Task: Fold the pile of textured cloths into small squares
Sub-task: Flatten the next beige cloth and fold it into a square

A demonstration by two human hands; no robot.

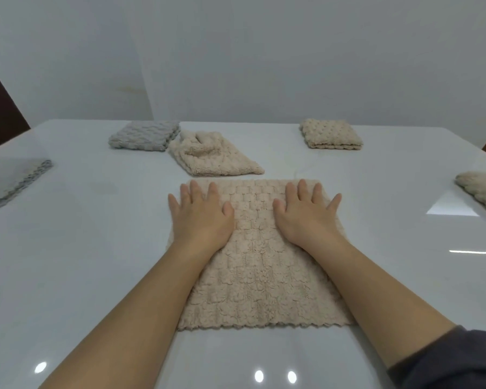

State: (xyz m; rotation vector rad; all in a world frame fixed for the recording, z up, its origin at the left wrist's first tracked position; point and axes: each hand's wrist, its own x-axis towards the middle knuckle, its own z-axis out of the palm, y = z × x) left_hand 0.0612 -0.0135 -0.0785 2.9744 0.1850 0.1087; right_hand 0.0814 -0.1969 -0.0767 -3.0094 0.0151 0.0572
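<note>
Left grip (201, 217) and right grip (306, 217) press flat on beige cloth (264, 282).

glossy white table (68, 276) | plain white wall (264, 51) | ceiling-light reflections

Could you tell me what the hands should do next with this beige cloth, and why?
Probably pinch the far corners of the beige cloth and fold them nearward: the left hand and right hand lie flat there, and it looks smooth.
</note>
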